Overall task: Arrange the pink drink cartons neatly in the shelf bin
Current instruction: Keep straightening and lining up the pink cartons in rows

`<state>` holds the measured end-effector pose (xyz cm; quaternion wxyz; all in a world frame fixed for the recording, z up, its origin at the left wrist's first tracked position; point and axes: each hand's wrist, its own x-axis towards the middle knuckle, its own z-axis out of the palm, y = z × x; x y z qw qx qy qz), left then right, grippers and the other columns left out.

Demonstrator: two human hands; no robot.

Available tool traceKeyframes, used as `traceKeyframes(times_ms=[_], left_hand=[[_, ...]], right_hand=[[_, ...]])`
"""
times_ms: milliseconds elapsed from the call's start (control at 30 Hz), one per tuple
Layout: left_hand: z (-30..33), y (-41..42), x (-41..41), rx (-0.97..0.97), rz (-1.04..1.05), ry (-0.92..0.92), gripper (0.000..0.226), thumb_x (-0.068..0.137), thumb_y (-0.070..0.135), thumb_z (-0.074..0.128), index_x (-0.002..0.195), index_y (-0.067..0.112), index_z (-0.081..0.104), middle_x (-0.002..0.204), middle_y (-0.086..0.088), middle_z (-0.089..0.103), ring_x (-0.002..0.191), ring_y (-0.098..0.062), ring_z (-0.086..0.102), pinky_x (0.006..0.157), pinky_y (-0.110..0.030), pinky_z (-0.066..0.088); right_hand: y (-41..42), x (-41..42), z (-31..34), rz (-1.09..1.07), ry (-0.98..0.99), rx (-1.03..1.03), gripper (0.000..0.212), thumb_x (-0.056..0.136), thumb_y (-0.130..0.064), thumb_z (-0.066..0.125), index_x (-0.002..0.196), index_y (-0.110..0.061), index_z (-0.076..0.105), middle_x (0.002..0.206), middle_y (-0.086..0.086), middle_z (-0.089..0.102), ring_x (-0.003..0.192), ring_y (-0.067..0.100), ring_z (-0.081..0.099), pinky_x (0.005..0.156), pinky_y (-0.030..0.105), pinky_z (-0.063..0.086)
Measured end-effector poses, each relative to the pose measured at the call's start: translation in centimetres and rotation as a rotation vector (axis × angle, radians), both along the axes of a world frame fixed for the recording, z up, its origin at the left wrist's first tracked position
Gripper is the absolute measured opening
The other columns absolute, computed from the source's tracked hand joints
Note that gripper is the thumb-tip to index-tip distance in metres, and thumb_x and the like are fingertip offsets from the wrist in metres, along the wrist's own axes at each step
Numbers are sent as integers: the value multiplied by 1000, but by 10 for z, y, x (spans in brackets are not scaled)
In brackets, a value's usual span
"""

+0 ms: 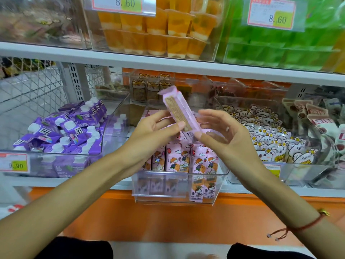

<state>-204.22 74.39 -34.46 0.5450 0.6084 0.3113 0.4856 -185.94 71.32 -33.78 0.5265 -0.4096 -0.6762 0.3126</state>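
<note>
A pink drink carton [179, 107] is held up in the air above the clear shelf bin [179, 195], tilted with its top end up and to the left. My left hand [155, 128] holds it from the left, thumb against its lower side. My right hand [220, 131] touches its lower end with the thumb while the fingers stay spread and relaxed. Several pink cartons [186, 157] with a cartoon child print stand upright in rows inside the bin, below both hands.
A bin of purple capped cartons [71, 131] stands to the left, a bin of white bear-print packs [270, 135] to the right. Clear bins of orange cups [158, 30] and green packs [280, 45] fill the shelf above. An orange panel [168, 217] runs under the shelf edge.
</note>
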Motion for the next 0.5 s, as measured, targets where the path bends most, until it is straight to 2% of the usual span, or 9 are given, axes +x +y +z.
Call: traceKeyframes(times_ms=[133,333,400,500], left_hand=[[3,-2,1,-97,-3,-66,34,90,18,60,124,12,58,114,-3,71,108,-17,66,91,-28,54],[2,-8,10,-164,118,-67,45,76,31,73,113,9,62,102,-5,75,97,-15,71,80,-24,58],[4,-8,11,-131,155,-66,57,69,36,76,118,13,58,110,-2,72,101,-16,69,84,-30,58],[9,-5,5,-67,204,-102,76,63,40,75,133,31,46,130,13,59,104,-9,67,91,-34,52]], right_hand=[[0,-2,1,-20,7,29,20,85,-6,67,101,-18,69,99,-8,72,92,4,67,79,16,52],[-2,-8,-6,-46,-52,78,37,76,-12,79,105,-29,62,102,-10,68,95,8,66,77,17,52],[0,-5,-5,-48,35,29,34,75,-19,79,103,-29,62,105,-1,69,96,10,68,79,21,54],[4,3,-2,-51,152,-148,38,68,-38,75,104,-28,64,110,7,70,101,19,68,88,32,53]])
